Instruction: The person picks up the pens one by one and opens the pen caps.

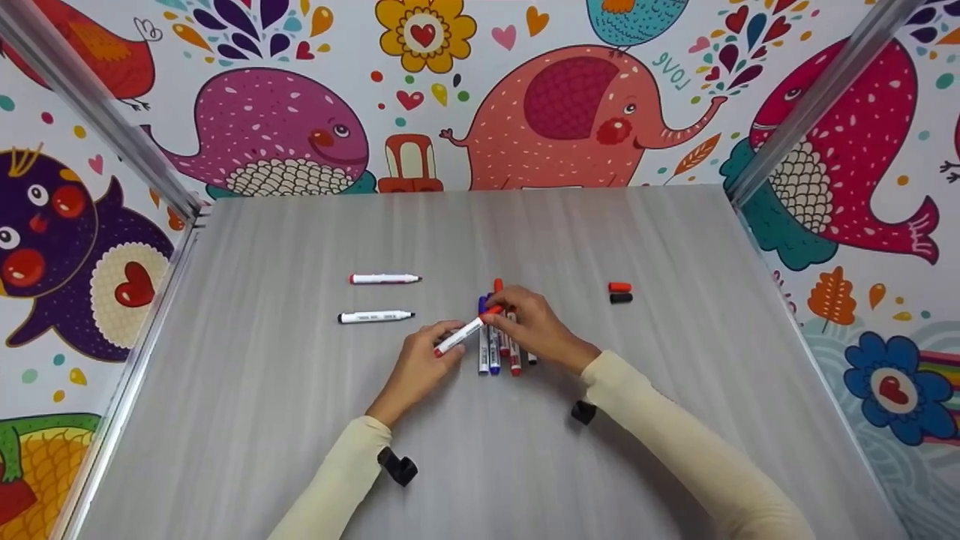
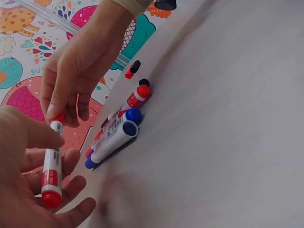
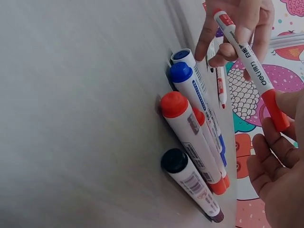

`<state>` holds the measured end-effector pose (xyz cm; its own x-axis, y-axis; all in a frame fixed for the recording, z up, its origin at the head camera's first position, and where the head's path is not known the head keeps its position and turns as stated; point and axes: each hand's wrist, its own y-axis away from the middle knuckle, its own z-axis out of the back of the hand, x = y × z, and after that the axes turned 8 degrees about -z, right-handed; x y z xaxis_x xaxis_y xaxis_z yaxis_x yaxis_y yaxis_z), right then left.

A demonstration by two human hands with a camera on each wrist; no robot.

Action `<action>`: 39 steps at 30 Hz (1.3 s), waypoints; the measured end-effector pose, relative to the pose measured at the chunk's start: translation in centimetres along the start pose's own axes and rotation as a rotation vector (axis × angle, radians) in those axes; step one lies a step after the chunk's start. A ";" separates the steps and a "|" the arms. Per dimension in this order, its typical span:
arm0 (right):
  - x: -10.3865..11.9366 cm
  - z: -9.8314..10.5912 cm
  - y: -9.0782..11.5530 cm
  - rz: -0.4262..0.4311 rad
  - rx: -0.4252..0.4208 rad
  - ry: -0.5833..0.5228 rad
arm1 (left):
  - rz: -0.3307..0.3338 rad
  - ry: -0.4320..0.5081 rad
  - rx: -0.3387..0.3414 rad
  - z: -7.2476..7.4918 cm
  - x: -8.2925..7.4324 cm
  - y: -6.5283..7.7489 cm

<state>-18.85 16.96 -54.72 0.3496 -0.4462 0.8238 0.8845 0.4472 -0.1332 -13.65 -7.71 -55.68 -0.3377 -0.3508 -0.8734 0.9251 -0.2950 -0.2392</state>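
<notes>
Both hands meet above the table on a white marker with red ends (image 1: 459,336), tilted with its cap end up and to the right. My left hand (image 1: 424,364) holds its barrel between thumb and fingers. At the other end, my right hand (image 1: 540,326) pinches the red cap (image 3: 275,111), which sits on the marker. Below the right hand lie several capped markers side by side: blue markers (image 3: 190,83), red markers (image 3: 187,128) and a black marker (image 3: 192,183). The right hand partly covers this group in the head view.
Left of the group lie an uncapped red marker (image 1: 386,279) and an uncapped black marker (image 1: 375,316), tips to the right. A loose red cap (image 1: 619,287) and black cap (image 1: 621,298) lie together on the right. Patterned walls border the grey table (image 1: 300,450).
</notes>
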 end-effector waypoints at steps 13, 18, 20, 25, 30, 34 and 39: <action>-0.3 1.0 1.6 -0.042 0.042 0.075 | -0.026 -0.085 0.070 0.0 -0.5 -1.4; -0.4 1.4 2.1 -0.036 0.067 0.074 | -0.076 -0.124 0.087 -0.1 -0.6 -1.7; -0.4 1.6 2.2 -0.035 0.081 0.070 | -0.099 -0.137 0.091 -0.1 -0.7 -1.9; -0.4 1.9 2.6 -0.038 0.107 0.079 | -0.119 -0.155 0.111 -0.3 -1.2 -1.9; -0.6 2.0 2.8 -0.011 0.111 0.068 | -0.135 -0.212 0.133 -0.7 -1.5 -1.8; -0.7 2.1 3.0 -0.022 0.099 0.021 | -0.202 -0.308 0.137 -1.1 -1.6 -1.9; -0.9 2.0 3.3 -0.080 0.104 -0.089 | -0.285 -0.400 0.154 -1.5 -1.9 -2.2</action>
<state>-16.87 20.32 -54.78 0.2462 -0.4150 0.8759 0.8701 0.4928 -0.0111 -14.77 -5.11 -54.12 -0.6407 -0.5412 -0.5447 0.7604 -0.5453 -0.3527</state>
